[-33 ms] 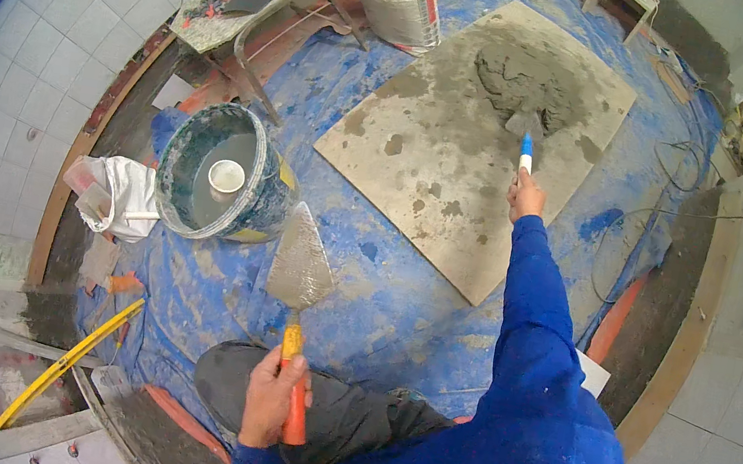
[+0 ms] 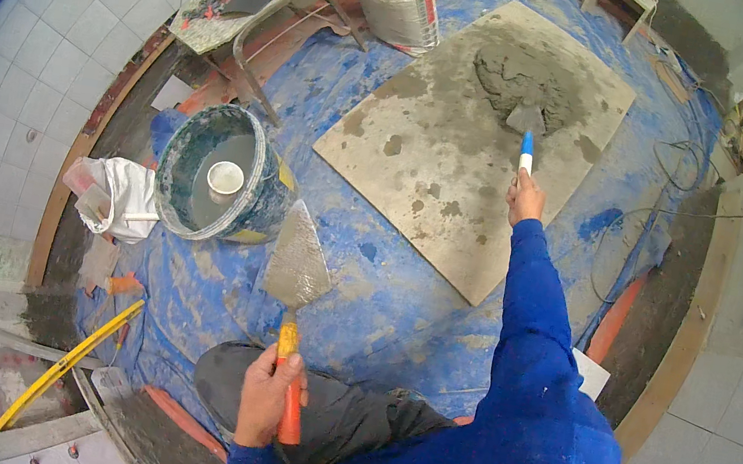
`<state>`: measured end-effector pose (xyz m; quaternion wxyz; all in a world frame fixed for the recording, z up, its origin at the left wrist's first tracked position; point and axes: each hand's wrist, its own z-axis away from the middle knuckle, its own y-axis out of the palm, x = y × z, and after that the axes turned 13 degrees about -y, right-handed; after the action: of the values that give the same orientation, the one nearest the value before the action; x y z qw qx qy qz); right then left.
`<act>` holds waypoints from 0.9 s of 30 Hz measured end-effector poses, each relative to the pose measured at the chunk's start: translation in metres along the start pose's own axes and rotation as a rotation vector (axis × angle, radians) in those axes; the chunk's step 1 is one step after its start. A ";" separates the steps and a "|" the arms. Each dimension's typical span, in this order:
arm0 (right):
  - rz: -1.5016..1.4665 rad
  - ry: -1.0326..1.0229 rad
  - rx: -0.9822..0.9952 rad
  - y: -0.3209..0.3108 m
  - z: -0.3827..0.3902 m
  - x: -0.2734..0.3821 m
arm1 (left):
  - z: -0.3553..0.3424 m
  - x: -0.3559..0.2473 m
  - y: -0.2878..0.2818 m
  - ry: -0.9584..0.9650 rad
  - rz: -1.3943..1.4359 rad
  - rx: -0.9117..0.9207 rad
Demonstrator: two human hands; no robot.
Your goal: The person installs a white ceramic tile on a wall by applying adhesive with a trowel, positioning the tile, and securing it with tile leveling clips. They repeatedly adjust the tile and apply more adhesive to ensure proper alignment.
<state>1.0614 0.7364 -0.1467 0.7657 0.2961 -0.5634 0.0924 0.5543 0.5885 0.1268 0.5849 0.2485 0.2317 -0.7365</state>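
Note:
My left hand (image 2: pixel 266 401) is wrapped round the orange and yellow handle of a large pointed trowel (image 2: pixel 299 264). Its wet grey blade points away from me, above the tarp and beside the bucket (image 2: pixel 242 210). With my arm stretched out, my right hand (image 2: pixel 525 200) grips the white and blue handle of a small trowel (image 2: pixel 528 121). That blade lies at the near edge of a heap of wet grey mortar (image 2: pixel 521 75). The mortar sits on the far part of a large stained board (image 2: pixel 437 194).
Cloudy water fills part of the bucket, with a white cup (image 2: pixel 224 178) in it. A blue tarp (image 2: pixel 386 323) spreads under everything. Around it are a cluttered bench (image 2: pixel 231 17), an upright sack (image 2: pixel 399 6), a white bag (image 2: pixel 127 196), a yellow bar (image 2: pixel 70 359) and loose cable (image 2: pixel 689 157).
The small trowel's blade shows more fully, slightly nearer the mortar's front edge. My left hand and the large trowel have shifted a little to the left.

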 end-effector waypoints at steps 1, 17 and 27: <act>-0.019 -0.071 0.090 0.002 0.013 0.011 | 0.001 -0.009 -0.003 0.009 -0.041 -0.011; 0.493 -0.662 0.703 0.097 0.273 0.061 | 0.069 -0.121 -0.039 0.068 0.148 0.279; 0.493 -1.109 0.945 0.124 0.314 0.035 | 0.138 -0.120 -0.050 0.182 0.254 0.129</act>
<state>0.7611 0.6553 -0.0119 0.1207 0.4606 -0.8153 0.3295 0.5158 0.6014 0.3116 0.6328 0.3784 0.2026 -0.6445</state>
